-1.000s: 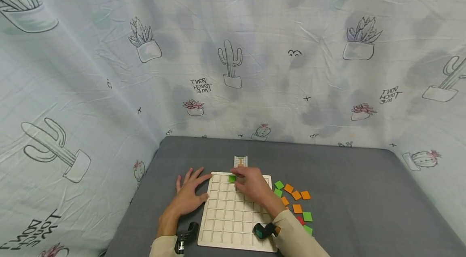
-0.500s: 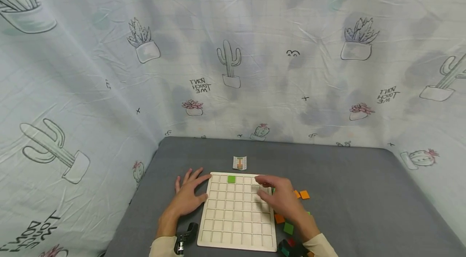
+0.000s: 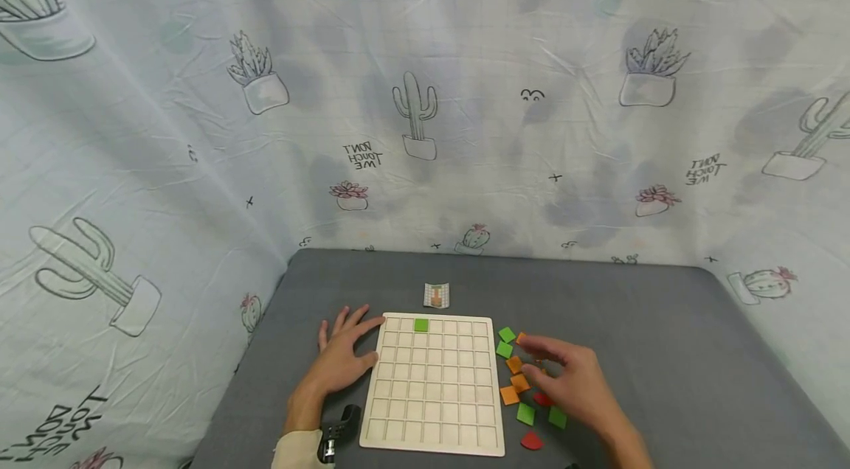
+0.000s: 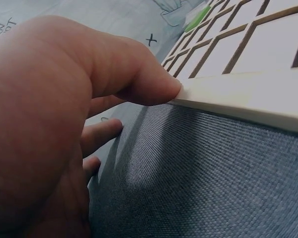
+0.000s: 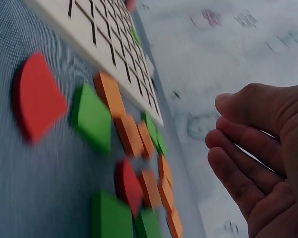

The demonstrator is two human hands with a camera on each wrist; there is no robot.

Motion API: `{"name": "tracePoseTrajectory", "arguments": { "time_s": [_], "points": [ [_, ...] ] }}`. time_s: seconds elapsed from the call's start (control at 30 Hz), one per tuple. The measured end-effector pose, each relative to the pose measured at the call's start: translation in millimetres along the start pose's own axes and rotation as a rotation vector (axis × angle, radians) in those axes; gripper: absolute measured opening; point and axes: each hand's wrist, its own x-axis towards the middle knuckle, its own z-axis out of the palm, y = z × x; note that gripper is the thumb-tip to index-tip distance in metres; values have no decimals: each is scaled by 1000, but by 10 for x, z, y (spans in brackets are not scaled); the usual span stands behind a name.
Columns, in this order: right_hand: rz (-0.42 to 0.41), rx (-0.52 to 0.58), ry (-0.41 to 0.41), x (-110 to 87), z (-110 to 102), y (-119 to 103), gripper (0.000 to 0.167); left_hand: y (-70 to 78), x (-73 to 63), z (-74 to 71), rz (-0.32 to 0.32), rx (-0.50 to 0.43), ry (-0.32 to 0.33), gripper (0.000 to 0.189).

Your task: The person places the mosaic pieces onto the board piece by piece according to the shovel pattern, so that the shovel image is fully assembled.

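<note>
A pale wooden grid board (image 3: 434, 386) lies on the grey table, with one green square tile (image 3: 421, 325) in its top row. At its left edge rests my left hand (image 3: 340, 362), fingers spread; in the left wrist view the thumb (image 4: 156, 87) touches the board's side. My right hand (image 3: 576, 384) hovers over the loose pieces right of the board, fingers loosely bent and nothing between them. Among those pieces are several orange tiles (image 3: 509, 395), several green tiles (image 3: 525, 414) and red rounded wedges (image 3: 531, 441). The hand hides some of them.
Behind the board lies a small printed card (image 3: 436, 296) showing a coloured grid pattern. The grey table (image 3: 664, 351) extends to the right. A cloth with cactus drawings (image 3: 465, 122) hangs around the table's back and sides.
My right hand has moved off the board's top row to the right, leaving the green tile in its cell, and is now over the loose pieces. The left hand stays put.
</note>
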Motion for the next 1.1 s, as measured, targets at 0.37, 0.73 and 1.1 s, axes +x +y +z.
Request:
{"name": "tracePoseTrajectory", "arguments": {
  "time_s": [0.37, 0.73, 1.1],
  "points": [
    [26, -56, 51, -256, -321, 198, 41, 4, 6, -5, 8, 15, 15, 64],
    [117, -58, 3, -387, -338, 336, 40, 11, 2, -3, 13, 6, 14, 64],
    [104, 1, -29, -443, -273, 465, 41, 16, 11, -4, -9, 3, 9, 65]
  ]
}}
